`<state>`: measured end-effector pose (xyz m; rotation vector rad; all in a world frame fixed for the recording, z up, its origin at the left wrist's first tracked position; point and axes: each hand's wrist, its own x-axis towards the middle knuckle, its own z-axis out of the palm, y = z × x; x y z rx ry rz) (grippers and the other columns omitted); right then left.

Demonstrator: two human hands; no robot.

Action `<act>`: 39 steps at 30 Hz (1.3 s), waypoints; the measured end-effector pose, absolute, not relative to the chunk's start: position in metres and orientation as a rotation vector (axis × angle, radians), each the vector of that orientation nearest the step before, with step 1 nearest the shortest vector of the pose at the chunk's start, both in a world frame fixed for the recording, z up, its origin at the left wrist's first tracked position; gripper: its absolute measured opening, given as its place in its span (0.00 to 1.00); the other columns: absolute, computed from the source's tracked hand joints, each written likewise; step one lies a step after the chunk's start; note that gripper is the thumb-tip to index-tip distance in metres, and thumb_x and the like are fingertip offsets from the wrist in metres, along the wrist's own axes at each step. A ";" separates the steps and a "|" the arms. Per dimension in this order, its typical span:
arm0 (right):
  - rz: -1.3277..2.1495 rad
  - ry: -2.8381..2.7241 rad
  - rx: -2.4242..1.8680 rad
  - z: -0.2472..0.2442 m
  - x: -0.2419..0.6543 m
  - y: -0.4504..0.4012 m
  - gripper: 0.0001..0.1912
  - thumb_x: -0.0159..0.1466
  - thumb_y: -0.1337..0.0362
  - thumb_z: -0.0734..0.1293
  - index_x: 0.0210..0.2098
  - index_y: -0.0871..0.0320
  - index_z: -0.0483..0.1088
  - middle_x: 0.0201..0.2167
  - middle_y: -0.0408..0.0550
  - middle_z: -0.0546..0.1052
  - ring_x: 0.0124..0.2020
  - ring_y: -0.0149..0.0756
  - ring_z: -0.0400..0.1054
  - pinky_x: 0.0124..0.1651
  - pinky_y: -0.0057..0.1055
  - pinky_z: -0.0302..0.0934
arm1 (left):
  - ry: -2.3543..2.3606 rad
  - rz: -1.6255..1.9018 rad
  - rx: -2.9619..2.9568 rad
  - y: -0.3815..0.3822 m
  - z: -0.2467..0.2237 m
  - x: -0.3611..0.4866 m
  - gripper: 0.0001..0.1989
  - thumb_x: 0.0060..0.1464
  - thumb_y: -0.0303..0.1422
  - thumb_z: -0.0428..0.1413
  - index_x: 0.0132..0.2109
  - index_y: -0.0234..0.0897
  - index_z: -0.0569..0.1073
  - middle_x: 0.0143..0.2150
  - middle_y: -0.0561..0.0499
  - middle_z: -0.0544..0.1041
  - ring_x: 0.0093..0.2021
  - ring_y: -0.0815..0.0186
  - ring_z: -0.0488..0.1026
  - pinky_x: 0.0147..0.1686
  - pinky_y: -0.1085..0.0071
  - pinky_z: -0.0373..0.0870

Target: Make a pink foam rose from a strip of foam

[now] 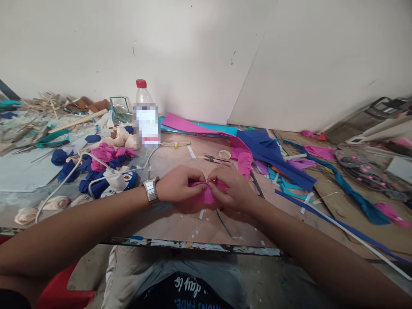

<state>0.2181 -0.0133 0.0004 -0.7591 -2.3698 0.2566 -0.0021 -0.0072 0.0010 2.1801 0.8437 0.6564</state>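
Observation:
Both hands meet over the front middle of the table, thumbs and forefingers pinched together on a strip of pink crepe paper [206, 198]. My left hand [177, 182], with a metal watch at the wrist, grips it from the left. My right hand [233, 186] pinches it close beside the left fingertips. Part of the pink paper hangs below the fingers, and the rest is hidden by the hands. A longer pink strip [222, 134] curves behind them, ruffled at its near end. Small dark snips [214, 159] and a roll of tape [224, 154] lie just beyond the hands.
At left stand a red-capped bottle [141, 90] and a phone [148, 124]. Blue and pink paper bunches [103, 156] lie near a white cable and charger [116, 181]. Green-handled pliers [53, 139] rest farther left. Blue paper [264, 148] and cardboard [337, 201] spread across the right.

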 end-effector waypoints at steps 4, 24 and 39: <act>0.262 -2.358 -0.787 -0.001 0.217 -0.013 0.03 0.65 0.68 0.65 0.33 0.56 0.69 0.30 0.46 0.77 0.35 0.40 0.69 0.48 0.44 0.59 | 0.865 0.701 2.303 -0.009 0.000 -0.003 0.10 0.60 0.33 0.56 0.35 0.34 0.79 0.26 0.54 0.76 0.27 0.72 0.65 0.30 0.73 0.57; 0.341 -2.414 -0.805 0.006 0.219 -0.014 0.04 0.68 0.65 0.64 0.36 0.55 0.70 0.33 0.48 0.79 0.37 0.41 0.71 0.49 0.43 0.59 | 0.812 0.473 2.138 -0.002 0.007 -0.004 0.13 0.56 0.26 0.47 0.34 0.33 0.77 0.31 0.52 0.77 0.32 0.67 0.68 0.35 0.72 0.63; 0.303 -2.419 -0.717 0.005 0.217 -0.015 0.06 0.69 0.64 0.66 0.34 0.55 0.72 0.31 0.48 0.80 0.35 0.40 0.70 0.45 0.41 0.60 | 0.745 0.347 2.026 0.001 0.004 -0.005 0.10 0.56 0.29 0.49 0.31 0.33 0.72 0.26 0.56 0.67 0.28 0.70 0.61 0.31 0.72 0.58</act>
